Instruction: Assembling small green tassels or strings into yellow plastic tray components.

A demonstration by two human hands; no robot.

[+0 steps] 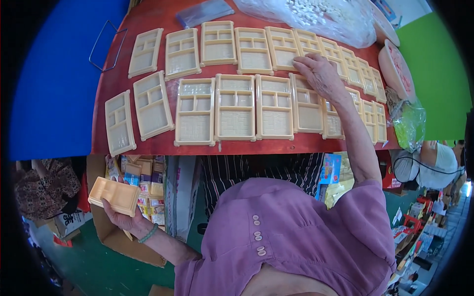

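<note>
My left hand [120, 217], low beside the red table [247, 147], is closed on a cream plastic compartment tray [123, 196], tilted in the air over an open carton. My right hand [321, 76] reaches across the table to the far row. Its bent fingers are at the near edge of another compartment tray [307, 40], which they partly cover. More trays of this kind, such as a near-row tray [236, 121], lie face up in two rows. Clear-looking film or packets show in the top sections of some near-row trays.
A clear bag of small white pieces [321, 17] lies at the back, near a flat clear packet [205, 12]. A pink bowl [397, 69] stands at the right edge. Below left, the cardboard carton [116, 241] holds coloured packets. Another person's patterned clothing [47, 190] shows at far left.
</note>
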